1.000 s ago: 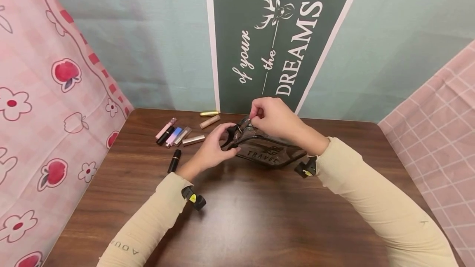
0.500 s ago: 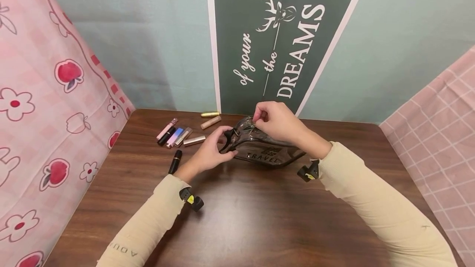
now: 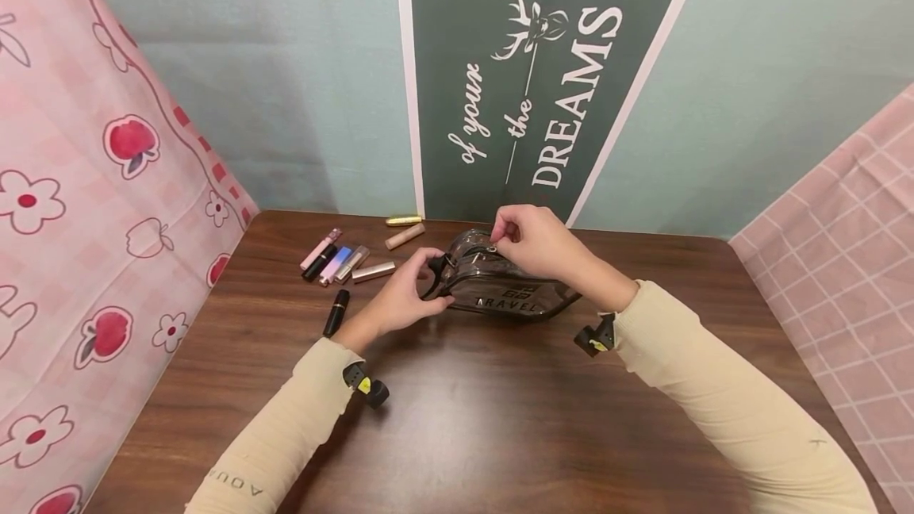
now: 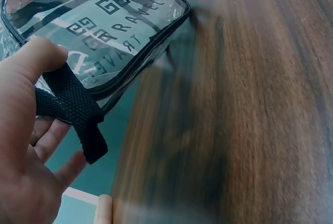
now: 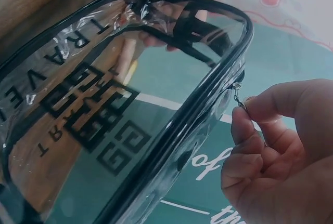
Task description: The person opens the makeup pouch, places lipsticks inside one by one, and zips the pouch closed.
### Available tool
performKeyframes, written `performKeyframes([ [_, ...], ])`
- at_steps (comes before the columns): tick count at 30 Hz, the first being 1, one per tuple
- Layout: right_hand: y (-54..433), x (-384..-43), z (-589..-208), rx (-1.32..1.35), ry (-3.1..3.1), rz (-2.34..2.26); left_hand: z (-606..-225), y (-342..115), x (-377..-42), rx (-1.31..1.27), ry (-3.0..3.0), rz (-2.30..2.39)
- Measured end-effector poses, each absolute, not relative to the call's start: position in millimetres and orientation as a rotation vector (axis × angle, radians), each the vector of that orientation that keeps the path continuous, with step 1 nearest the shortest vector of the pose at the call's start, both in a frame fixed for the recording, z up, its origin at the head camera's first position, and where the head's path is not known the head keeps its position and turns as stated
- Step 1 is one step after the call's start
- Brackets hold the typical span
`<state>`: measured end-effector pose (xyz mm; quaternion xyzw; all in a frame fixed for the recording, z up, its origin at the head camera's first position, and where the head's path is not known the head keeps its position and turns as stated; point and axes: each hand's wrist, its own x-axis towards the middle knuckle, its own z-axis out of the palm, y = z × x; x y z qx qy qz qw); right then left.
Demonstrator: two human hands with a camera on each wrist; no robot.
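A clear travel pouch [image 3: 493,292] with black piping and black TRAVEL lettering stands on the table, its zipper along the top. My left hand [image 3: 408,293] grips its left end, with thumb and fingers around the black strap [image 4: 75,99] there. Between thumb and index finger of my right hand [image 3: 539,240], the small metal zipper pull [image 5: 238,96] is pinched, near the left part of the zipper. In the right wrist view the pouch's side [image 5: 104,104] looks see-through, with the left hand visible at its far end.
Left of the pouch, several lipstick-like tubes lie on the wooden table [image 3: 457,435]: a black one [image 3: 337,312], a silver one [image 3: 374,271], a beige one [image 3: 405,236] and a gold one [image 3: 404,220]. A printed curtain [image 3: 528,101] hangs behind the table.
My right hand has shifted slightly right and toward the person with the zipper pull. The pouch has tipped down a little, and my left hand has moved slightly with it.
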<state>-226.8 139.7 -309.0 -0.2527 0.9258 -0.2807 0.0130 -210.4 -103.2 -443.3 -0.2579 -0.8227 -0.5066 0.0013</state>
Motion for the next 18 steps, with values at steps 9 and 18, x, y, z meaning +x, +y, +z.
performKeyframes([
  [9, 151.2, -225.6, -321.9, -0.750, 2.895, -0.835, -452.0, -114.7, -206.7, -0.755, -2.685, -1.549],
  [18, 153.5, -223.6, -329.0, -0.761, 2.849, -0.898, -457.1, -116.5, -207.5, -0.749, -2.760, -1.501],
])
